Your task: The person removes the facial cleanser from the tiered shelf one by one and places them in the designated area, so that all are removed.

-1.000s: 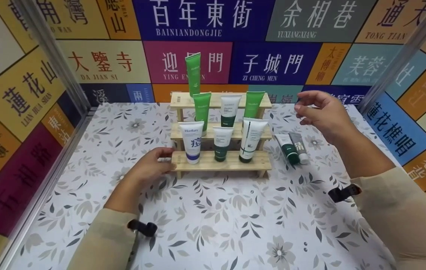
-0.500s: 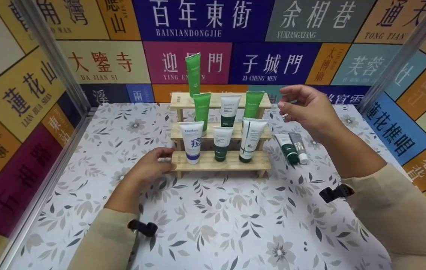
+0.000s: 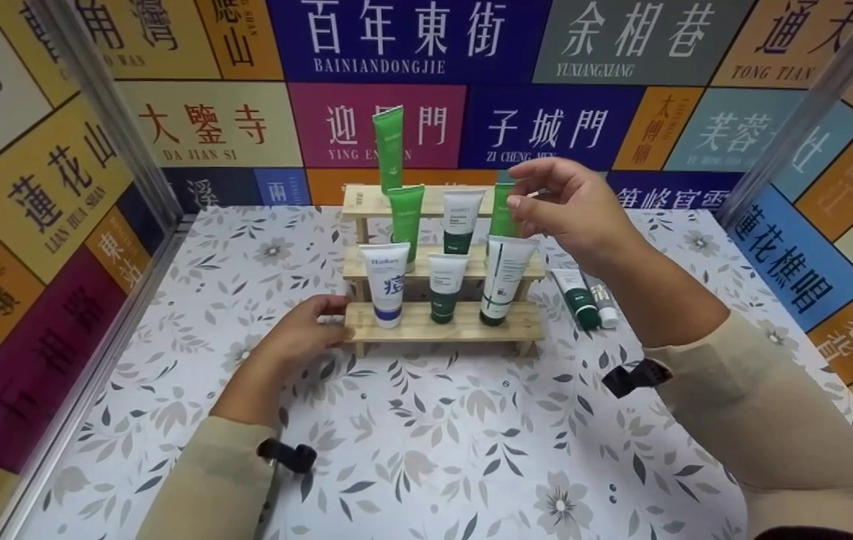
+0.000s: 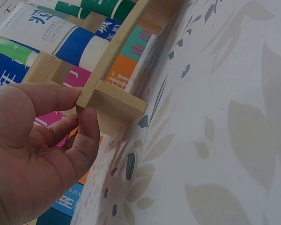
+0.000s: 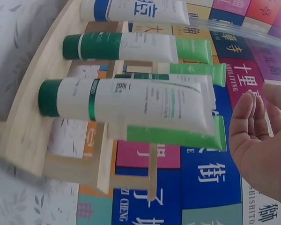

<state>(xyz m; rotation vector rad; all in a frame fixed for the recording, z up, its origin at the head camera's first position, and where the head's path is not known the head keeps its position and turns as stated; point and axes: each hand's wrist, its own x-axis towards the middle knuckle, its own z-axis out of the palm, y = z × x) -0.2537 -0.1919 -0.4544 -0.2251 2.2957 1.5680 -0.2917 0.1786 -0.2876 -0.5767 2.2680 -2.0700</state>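
Note:
A three-step wooden rack (image 3: pixel 441 330) stands on the table. My left hand (image 3: pixel 302 330) pinches the left end of its lowest step between thumb and finger, as the left wrist view shows. On that step stand a white-and-blue tube (image 3: pixel 385 281), a small white-and-green tube (image 3: pixel 443 281) and a taller white tube (image 5: pixel 131 104) with a green cap. The middle step bears a green tube (image 3: pixel 406 217), a white-and-green tube (image 3: pixel 461 214) and another green tube (image 3: pixel 502 206). One tall green tube (image 3: pixel 390 150) is on top. My right hand (image 3: pixel 580 210), fingers loosely bent, hovers by the right green tube, partly covering it.
Right of the rack, a white-and-green tube (image 3: pixel 575 296) and a grey tube (image 3: pixel 604 304) lie side by side on the flower-patterned tabletop (image 3: pixel 426 442). Printed panels (image 3: pixel 381 124) wall in the back and both sides.
My right hand has moved left, from above the lying tubes to the rack's upper right. The left hand and the tubes have stayed in place.

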